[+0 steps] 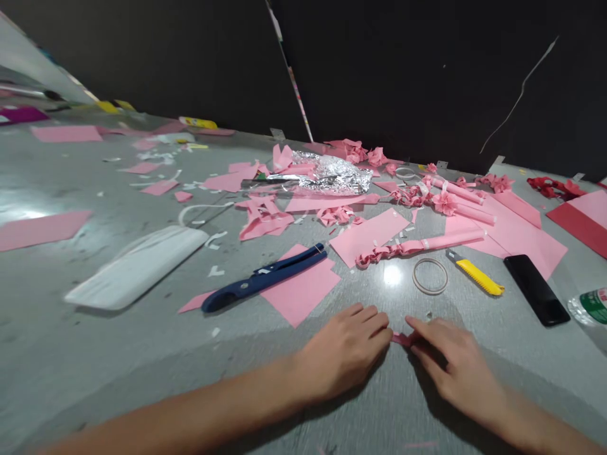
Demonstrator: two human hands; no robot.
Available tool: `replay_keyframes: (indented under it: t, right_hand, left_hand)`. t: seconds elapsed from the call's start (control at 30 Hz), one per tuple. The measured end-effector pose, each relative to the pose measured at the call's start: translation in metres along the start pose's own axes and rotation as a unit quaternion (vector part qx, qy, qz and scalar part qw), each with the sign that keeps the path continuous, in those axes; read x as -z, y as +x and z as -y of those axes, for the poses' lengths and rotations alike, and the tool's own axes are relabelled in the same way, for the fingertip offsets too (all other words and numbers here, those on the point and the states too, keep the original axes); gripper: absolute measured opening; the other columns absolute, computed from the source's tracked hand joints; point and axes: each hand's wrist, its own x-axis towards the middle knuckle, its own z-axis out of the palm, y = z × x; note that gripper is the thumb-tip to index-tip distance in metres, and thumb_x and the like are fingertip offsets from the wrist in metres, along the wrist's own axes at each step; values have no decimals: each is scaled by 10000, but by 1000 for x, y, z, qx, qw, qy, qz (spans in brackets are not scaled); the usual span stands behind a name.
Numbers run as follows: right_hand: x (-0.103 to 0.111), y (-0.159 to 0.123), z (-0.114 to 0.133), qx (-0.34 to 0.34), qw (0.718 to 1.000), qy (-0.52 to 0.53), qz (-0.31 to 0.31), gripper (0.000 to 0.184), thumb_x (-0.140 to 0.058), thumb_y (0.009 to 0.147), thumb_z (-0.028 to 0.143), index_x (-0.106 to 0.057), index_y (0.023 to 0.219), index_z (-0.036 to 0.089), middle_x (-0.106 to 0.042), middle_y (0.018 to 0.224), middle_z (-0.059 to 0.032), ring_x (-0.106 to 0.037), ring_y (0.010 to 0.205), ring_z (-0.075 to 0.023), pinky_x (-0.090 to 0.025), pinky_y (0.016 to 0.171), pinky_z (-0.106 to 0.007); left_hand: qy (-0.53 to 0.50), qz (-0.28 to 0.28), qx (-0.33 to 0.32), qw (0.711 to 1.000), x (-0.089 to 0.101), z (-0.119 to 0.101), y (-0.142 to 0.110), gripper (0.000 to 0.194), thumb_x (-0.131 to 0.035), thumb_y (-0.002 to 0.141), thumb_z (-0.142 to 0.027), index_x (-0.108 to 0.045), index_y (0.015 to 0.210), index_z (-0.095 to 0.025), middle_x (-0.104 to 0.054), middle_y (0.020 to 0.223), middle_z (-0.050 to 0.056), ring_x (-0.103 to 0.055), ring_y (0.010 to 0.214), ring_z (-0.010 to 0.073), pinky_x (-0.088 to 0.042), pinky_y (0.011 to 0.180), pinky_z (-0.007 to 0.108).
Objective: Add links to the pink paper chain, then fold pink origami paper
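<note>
A small strip of pink paper (402, 339) spans the gap between my two hands, low over the grey surface. My left hand (349, 346) is closed, its curled fingers gripping the strip's left end. On the other side, my right hand (458, 366) pinches the right end between thumb and fingers, with the index finger stretched forward. Most of the strip is hidden by the fingers. Beyond my hands lie a thin tape ring (430, 291) and a yellow utility knife (478, 276). A dark blue stapler (265, 278) rests partly on a pink sheet (298, 300).
A folded white mask (137, 268) lies left. Right are a black phone (535, 289) and a bottle (592, 306). Twisted pink paper stems (417, 245), paper flowers (446, 202), scraps and crumpled silver wrap (336, 172) spread before a black wall (403, 76).
</note>
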Motion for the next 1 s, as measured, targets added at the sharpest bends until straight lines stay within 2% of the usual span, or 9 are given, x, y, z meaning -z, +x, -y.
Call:
replay_keyframes:
  t: [0.13, 0.3, 0.43, 0.63, 0.77, 0.83, 0.9, 0.97, 1.0]
  right_hand:
    - [-5, 1, -2, 41, 999, -22, -3, 381, -563, 1090, 257, -613, 1467, 240, -787, 988, -81, -702, 877, -244, -551, 764, -366]
    - [-6, 3, -3, 72, 997, -19, -14, 343, -537, 1102, 234, -618, 1435, 216, -773, 910, -54, -682, 819, -226, -546, 764, -363]
    - [-5, -1, -5, 69, 997, -17, -7, 394, -551, 1084, 215, -569, 1477, 232, -800, 1020, -72, -717, 904, -244, -575, 816, -388]
    - [-6, -6, -7, 71, 994, -80, -3, 454, -516, 1087, 190, -510, 1537, 256, -809, 1167, -87, -731, 1085, -271, -577, 958, -448]
    - [-2, -3, -7, 93, 990, -108, -8, 435, -503, 1095, 182, -524, 1528, 209, -804, 1197, -114, -725, 1117, -283, -576, 961, -453]
    - [2, 0, -6, 93, 991, -87, -30, 372, -513, 1089, 165, -583, 1453, 200, -808, 1164, -108, -727, 1084, -275, -576, 934, -432]
    - [7, 3, -6, 59, 996, -35, -64, 237, -542, 1080, 173, -671, 1275, 211, -812, 1058, -81, -736, 965, -243, -576, 854, -382]
    - [15, 7, -6, -14, 996, 31, -87, 136, -572, 1066, 217, -708, 1055, 218, -791, 913, -49, -718, 802, -202, -554, 738, -329]
    - [19, 10, -6, -62, 992, 64, -87, 156, -582, 1059, 251, -705, 968, 218, -772, 848, -36, -699, 736, -188, -535, 686, -312]
  left_hand:
    - [-9, -7, 3, 1000, 0, -1, -2, 209, -449, 1048, -97, -612, 943, -175, -654, 845, 40, -545, 718, 208, -370, 663, 364]
    - [7, -18, -15, 1000, -3, -2, -4, 254, -425, 1059, -96, -593, 884, -172, -637, 831, 45, -527, 725, 216, -350, 671, 372]
    - [-13, -18, -26, 999, -6, 0, -3, 236, -439, 1042, -78, -604, 895, -161, -648, 841, 49, -552, 750, 217, -395, 704, 367]
    - [-31, -1, -46, 998, -1, -5, -4, 209, -473, 1018, -61, -664, 987, -141, -713, 900, 61, -625, 795, 216, -468, 745, 365]
    - [-16, -34, -53, 998, -3, -12, -9, 180, -527, 1077, -172, -701, 1054, -131, -772, 961, 75, -692, 884, 232, -504, 792, 378]
    - [-13, -40, -49, 998, -5, -15, -12, 233, -526, 1103, -255, -706, 1130, -110, -797, 1050, 95, -717, 958, 247, -520, 836, 390]
    - [-17, -31, -39, 999, -7, -15, -14, 316, -496, 1123, -322, -697, 1223, -99, -798, 1185, 117, -723, 1078, 260, -526, 929, 401]
    - [-20, -10, -33, 999, -7, -13, -15, 390, -454, 1139, -378, -679, 1302, -104, -767, 1320, 125, -703, 1202, 267, -508, 1026, 408]
    - [-22, 6, -33, 999, -7, -12, -15, 432, -430, 1145, -409, -665, 1340, -104, -743, 1379, 123, -686, 1255, 270, -493, 1065, 411]
